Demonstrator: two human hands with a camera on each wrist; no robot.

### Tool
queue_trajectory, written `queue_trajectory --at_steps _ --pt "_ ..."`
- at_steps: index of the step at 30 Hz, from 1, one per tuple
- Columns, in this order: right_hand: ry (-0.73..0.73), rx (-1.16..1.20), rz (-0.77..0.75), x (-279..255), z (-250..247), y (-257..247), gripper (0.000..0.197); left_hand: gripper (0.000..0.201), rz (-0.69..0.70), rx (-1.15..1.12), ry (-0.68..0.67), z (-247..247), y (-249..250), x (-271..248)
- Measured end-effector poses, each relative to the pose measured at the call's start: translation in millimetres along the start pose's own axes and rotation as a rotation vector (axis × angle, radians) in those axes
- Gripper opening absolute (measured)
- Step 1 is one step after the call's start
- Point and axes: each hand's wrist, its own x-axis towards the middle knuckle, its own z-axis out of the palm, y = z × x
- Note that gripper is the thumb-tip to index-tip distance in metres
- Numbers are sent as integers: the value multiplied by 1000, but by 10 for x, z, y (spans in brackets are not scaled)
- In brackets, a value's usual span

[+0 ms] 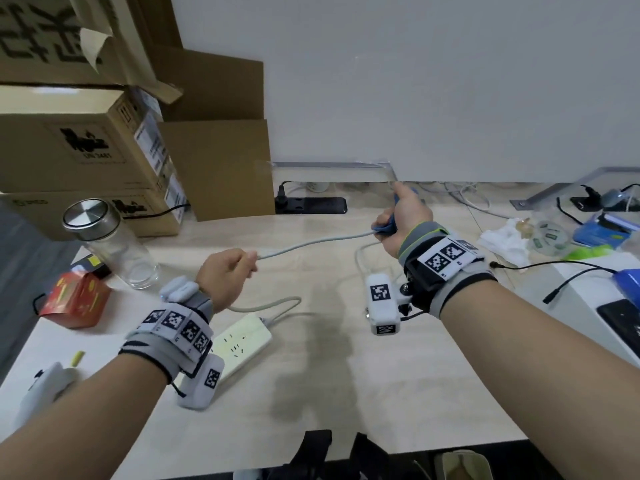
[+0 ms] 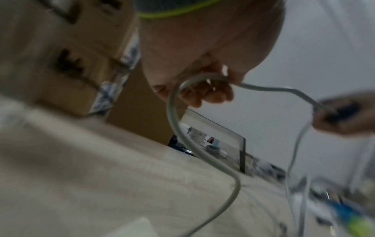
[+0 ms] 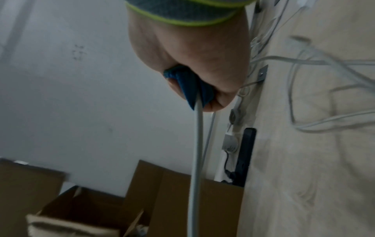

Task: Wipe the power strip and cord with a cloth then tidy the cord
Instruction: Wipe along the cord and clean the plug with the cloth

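A white power strip (image 1: pixel 244 342) lies flat on the pale wooden desk (image 1: pixel 346 393), partly hidden under my left wrist. Its grey cord (image 1: pixel 311 242) runs up off the strip, through my left hand (image 1: pixel 230 271), then stretches taut above the desk to my right hand (image 1: pixel 403 220). My left hand (image 2: pixel 202 86) grips the cord in curled fingers. My right hand (image 3: pixel 202 83) is closed round a blue cloth (image 3: pixel 188 86) wrapped about the cord (image 3: pixel 195 160). The blue cloth (image 1: pixel 386 228) shows at the bottom of that fist. More cord loops down below the right hand.
Cardboard boxes (image 1: pixel 86 147) stack at the back left, with a glass jar (image 1: pixel 110 244) and a red carton (image 1: pixel 78 299) before them. A black socket strip (image 1: pixel 311 205) sits by the wall. Tissues, cables and blue items (image 1: pixel 602 230) crowd the right side.
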Motion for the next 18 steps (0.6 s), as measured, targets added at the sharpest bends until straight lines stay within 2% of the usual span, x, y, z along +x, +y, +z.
queue_trajectory --at_steps 2,3,5,8,11,13,16,18 --pt "-8 33 -29 -50 63 -20 23 24 36 221 -28 69 96 9" --pt "-5 46 -43 -74 103 -8 23 32 78 282 -4 121 191 19" --pt "-6 45 -80 -137 209 64 23 52 130 230 29 243 484 16" --pt "-4 5 -141 -221 361 263 27 49 118 51 -29 409 996 -54" --pt "4 -82 -156 -257 409 460 31 34 26 22 -82 603 1151 -15" --pt "-1 -167 -168 -240 371 580 33 29 -74 38 -188 658 1120 55" --pt "-26 -257 -136 -212 283 713 34 45 -188 -41 -298 699 1022 82" --pt "-23 -284 -88 -201 252 701 32 58 -173 -63 -244 717 1037 0"
